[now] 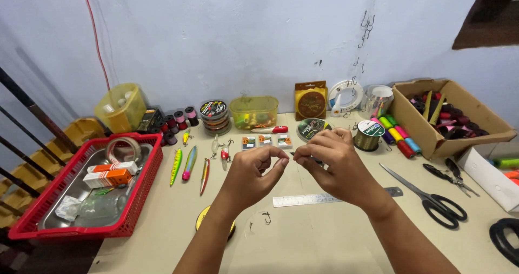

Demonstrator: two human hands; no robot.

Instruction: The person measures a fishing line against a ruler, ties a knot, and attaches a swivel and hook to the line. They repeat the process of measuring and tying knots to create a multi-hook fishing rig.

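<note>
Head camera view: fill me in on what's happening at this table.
A person holds both hands above a table, the left hand and right hand pinched close together; whatever they hold is too small to make out. Beneath them lie a ruler and a loose hook. Fishing lures, line spools, scissors and a red basket surround them.

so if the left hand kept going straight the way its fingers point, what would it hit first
Probably the right hand. The left hand has its pinched fingertips aimed across at the right hand's fingertips, close together above the table. Depth is hard to judge, but nothing else shows in the gap between them.
</note>
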